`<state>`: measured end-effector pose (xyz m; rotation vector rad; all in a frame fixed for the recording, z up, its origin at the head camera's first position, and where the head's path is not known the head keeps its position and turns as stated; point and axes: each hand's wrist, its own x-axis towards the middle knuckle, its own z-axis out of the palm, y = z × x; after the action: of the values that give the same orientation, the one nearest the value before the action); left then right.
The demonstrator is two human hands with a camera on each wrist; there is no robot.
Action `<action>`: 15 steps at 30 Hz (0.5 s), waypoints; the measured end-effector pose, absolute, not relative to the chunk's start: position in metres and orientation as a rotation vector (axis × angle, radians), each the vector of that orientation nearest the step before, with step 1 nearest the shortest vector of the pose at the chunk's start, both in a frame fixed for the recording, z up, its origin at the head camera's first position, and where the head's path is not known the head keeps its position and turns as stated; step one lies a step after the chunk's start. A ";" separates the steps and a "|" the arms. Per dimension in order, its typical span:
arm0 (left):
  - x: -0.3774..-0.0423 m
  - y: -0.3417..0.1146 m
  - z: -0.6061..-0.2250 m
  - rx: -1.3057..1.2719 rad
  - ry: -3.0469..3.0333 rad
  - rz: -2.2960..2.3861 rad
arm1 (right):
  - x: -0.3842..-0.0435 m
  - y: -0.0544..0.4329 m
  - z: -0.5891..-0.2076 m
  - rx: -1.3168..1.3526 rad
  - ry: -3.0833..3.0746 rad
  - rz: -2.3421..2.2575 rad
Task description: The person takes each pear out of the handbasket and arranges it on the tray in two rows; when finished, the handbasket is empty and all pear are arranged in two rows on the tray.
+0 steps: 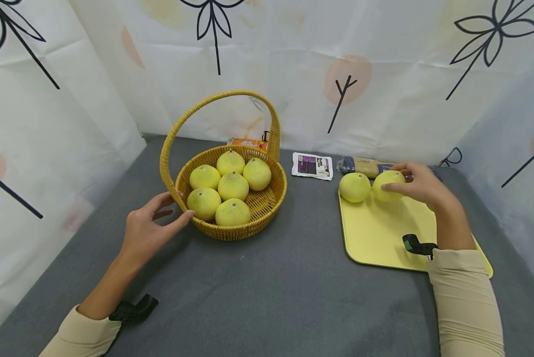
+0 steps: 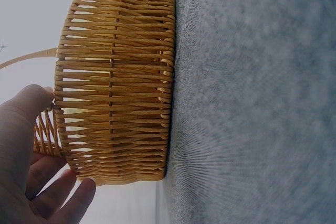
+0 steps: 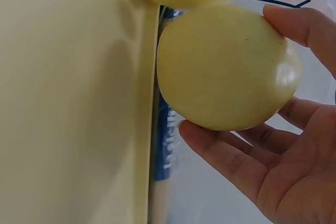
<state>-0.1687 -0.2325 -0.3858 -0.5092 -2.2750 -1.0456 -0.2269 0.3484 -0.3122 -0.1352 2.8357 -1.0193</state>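
Note:
A woven yellow-brown basket (image 1: 261, 206) with a tall arched handle stands left of centre, holding several round yellow-green fruits (image 1: 233, 186). My left hand (image 1: 148, 225) grips its left rim by the foot of the handle; the thumb (image 2: 34, 98) is on the near side and the fingers reach round the other. At the right, my right hand (image 1: 421, 186) holds one round yellow-green fruit (image 3: 226, 69) between thumb and fingers, over the far edge of a yellow tray (image 1: 383, 238). Another such fruit (image 1: 354, 187) sits beside it at the tray's far left corner.
Behind the tray lies a long wrapped package (image 1: 365, 166). A white and purple packet (image 1: 312, 166) is between basket and tray, and an orange packet (image 1: 249, 143) sits behind the basket. A patterned white cloth (image 1: 294, 89) hangs along the back of the grey table (image 1: 276, 297).

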 end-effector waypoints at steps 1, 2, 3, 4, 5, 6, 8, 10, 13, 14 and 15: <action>-0.169 -0.232 -0.386 -0.509 -2.275 -1.044 | -0.228 0.349 -0.314 -0.142 2.838 -1.010; -0.169 -0.232 -0.385 -0.508 -2.276 -1.042 | -0.229 0.351 -0.315 -0.149 2.843 -0.995; -0.168 -0.232 -0.385 -0.507 -2.277 -1.041 | -0.230 0.351 -0.316 -0.155 2.849 -0.980; -0.168 -0.232 -0.385 -0.507 -2.278 -1.041 | -0.231 0.352 -0.317 -0.160 2.853 -0.963; -0.168 -0.232 -0.385 -0.505 -2.278 -1.040 | -0.232 0.352 -0.318 -0.161 2.848 -0.957; -0.168 -0.232 -0.384 -0.504 -2.279 -1.038 | -0.233 0.352 -0.318 -0.157 2.844 -0.951; -0.168 -0.232 -0.384 -0.502 -2.280 -1.034 | -0.234 0.352 -0.319 -0.147 2.829 -0.946; -0.168 -0.232 -0.384 -0.503 -2.281 -1.032 | -0.235 0.353 -0.321 -0.135 2.809 -0.952; -0.169 -0.232 -0.384 -0.507 -2.278 -1.033 | -0.236 0.354 -0.323 -0.134 2.787 -0.964; -0.169 -0.232 -0.385 -0.510 -2.276 -1.033 | -0.236 0.354 -0.324 -0.137 2.782 -0.968; -0.169 -0.232 -0.385 -0.513 -2.274 -1.035 | -0.236 0.354 -0.325 -0.144 2.778 -0.969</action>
<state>-0.1694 -0.2319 -0.3846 -0.5128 -2.2737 -1.0353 -0.2358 0.3544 -0.3246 -0.1441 2.7778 -0.9691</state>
